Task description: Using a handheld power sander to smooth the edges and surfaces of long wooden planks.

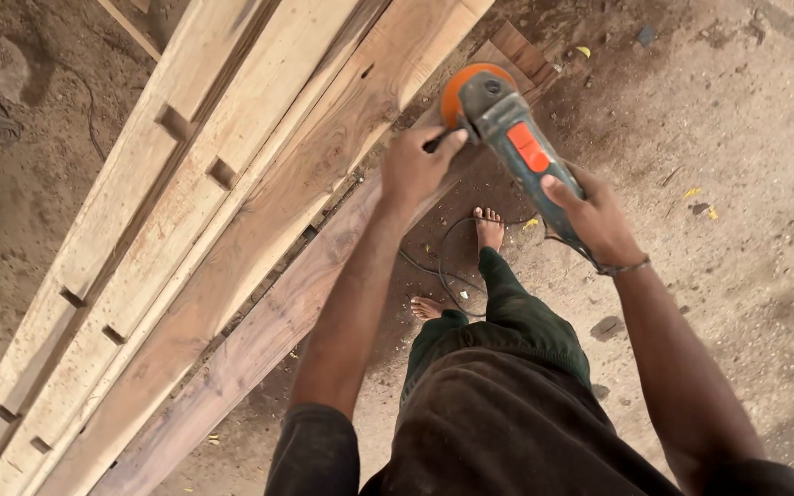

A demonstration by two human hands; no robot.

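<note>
Angle grinder [507,124] w/ an orange disc [457,87] sits at the far end of the darkest plank [259,317], disc down on or just at the wood's edge; can't tell if it's spinning. Right hand [599,216] is wrapped tight round the grey body behind the orange switch; left hand [415,165] is curled on the side handle near the head, fingers closed. So 2 hands on the tool, firm hold by the look of it. Risks as I judge them: the disc is riding right at the plank's edge, so it could catch the corner and kick back twd the arms. The left fingers are v. close to the disc, so a slip puts them on it. The power cord [443,266] loops on the ground between and round the 2 bare feet [489,230], prob the worst bit: a step back could snag it and jerk the tool, and a dropped grinder lands on unprotected toes. Planks lie stacked at a slant, several w/ cut notches [222,172], nothing visibly clamping them, so pressure on 1 end may shift or rock the board. Sawdust-covered dirt floor [737,184] looks loose underfoot.
</note>
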